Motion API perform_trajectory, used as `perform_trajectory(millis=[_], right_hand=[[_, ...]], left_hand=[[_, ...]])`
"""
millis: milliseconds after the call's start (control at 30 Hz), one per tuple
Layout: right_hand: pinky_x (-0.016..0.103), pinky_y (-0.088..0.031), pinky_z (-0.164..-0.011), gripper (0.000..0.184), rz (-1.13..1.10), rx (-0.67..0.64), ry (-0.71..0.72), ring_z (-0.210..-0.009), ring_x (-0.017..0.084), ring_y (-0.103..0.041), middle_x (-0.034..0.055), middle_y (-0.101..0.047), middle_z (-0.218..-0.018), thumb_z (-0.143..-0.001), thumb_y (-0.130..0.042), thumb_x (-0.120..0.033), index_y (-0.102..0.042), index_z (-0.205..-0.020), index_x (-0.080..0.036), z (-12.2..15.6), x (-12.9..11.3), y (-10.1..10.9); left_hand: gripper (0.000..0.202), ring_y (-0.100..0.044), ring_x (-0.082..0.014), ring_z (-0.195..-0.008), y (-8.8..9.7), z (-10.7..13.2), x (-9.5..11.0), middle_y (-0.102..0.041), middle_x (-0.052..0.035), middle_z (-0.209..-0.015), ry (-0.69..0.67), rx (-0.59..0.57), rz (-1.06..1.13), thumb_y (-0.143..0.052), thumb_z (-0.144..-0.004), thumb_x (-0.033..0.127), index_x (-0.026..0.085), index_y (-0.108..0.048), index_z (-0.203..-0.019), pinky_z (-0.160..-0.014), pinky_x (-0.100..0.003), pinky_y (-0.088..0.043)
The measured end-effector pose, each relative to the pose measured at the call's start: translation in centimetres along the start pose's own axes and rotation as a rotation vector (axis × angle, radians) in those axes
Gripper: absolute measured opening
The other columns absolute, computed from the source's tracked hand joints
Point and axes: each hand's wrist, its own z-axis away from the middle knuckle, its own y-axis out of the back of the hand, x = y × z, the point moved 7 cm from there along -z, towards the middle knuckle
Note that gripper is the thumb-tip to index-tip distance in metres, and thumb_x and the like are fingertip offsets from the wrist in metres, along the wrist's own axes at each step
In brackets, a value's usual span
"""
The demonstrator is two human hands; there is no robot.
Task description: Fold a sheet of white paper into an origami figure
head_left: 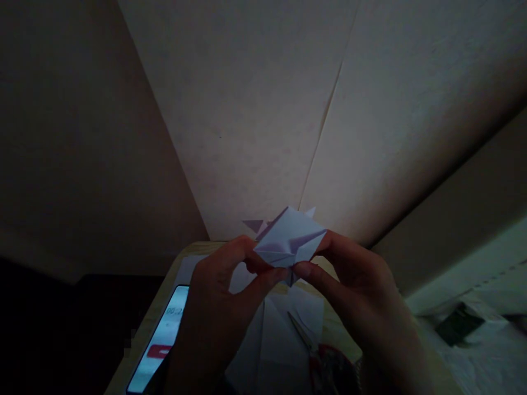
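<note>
Between my two hands is a folded white paper figure (290, 233), held up above the small table. It has a broad diamond-shaped face, with pointed flaps sticking out behind it on both sides. My left hand (230, 291) pinches its lower left edge, thumb in front and fingers behind. On the lower right, my right hand (349, 285) grips the paper the same way, its thumb close to the left thumb near the bottom point. The fingertips behind the paper are partly hidden.
On the wooden table (191, 249) lie creased white paper sheets (280, 340) and red-handled scissors (310, 351), partly behind my right arm. A lit phone (160, 340) showing a timer lies at the left edge. A pale wall (263, 120) rises directly behind the table.
</note>
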Motion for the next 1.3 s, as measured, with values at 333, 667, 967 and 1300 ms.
perform_trajectory(millis=[333,667,967,1300], right_hand=[[0.029,-0.044,-0.07,0.01,-0.018,0.072,0.005,-0.077,0.017,-0.062,-0.0044,-0.063,-0.069,-0.077,-0.074,-0.021,-0.066,-0.072,-0.023,0.2,-0.4,0.4],[0.035,-0.05,-0.077,0.007,0.015,0.024,-0.007,-0.075,0.019,-0.062,-0.0015,-0.065,-0.072,-0.078,-0.072,-0.022,-0.066,-0.075,-0.022,0.0,-0.1,0.3],[0.036,-0.054,-0.08,0.009,0.014,0.025,0.014,-0.078,0.02,-0.064,-0.0004,-0.065,-0.074,-0.078,-0.071,-0.022,-0.064,-0.075,-0.023,-0.1,-0.4,0.4],[0.037,-0.052,-0.082,0.01,0.049,-0.002,0.006,-0.082,0.021,-0.064,-0.0005,-0.064,-0.076,-0.079,-0.07,-0.022,-0.062,-0.074,-0.024,-0.1,-0.2,0.1]], left_hand=[[0.004,-0.064,-0.0161,-0.073,-2.1,0.2,-0.3,-0.066,0.0046,-0.067,0.198,-0.067,0.317,-0.072,-0.071,0.021,0.025,-0.071,-0.07,-0.076,-0.027,-0.048],[0.012,-0.065,-0.014,-0.074,-2.0,0.3,-0.4,-0.066,0.0059,-0.067,0.171,0.025,0.344,-0.074,-0.07,0.017,0.024,-0.066,-0.064,-0.077,-0.024,-0.05],[0.014,-0.067,-0.0133,-0.076,-1.9,0.3,0.0,-0.065,0.0061,-0.068,0.153,0.009,0.343,-0.074,-0.07,0.016,0.024,-0.065,-0.063,-0.078,-0.022,-0.051],[0.007,-0.065,-0.0183,-0.074,-1.3,0.1,0.2,-0.067,0.0029,-0.071,0.082,-0.048,0.103,-0.069,-0.076,0.025,0.025,-0.067,-0.069,-0.074,-0.03,-0.048]])
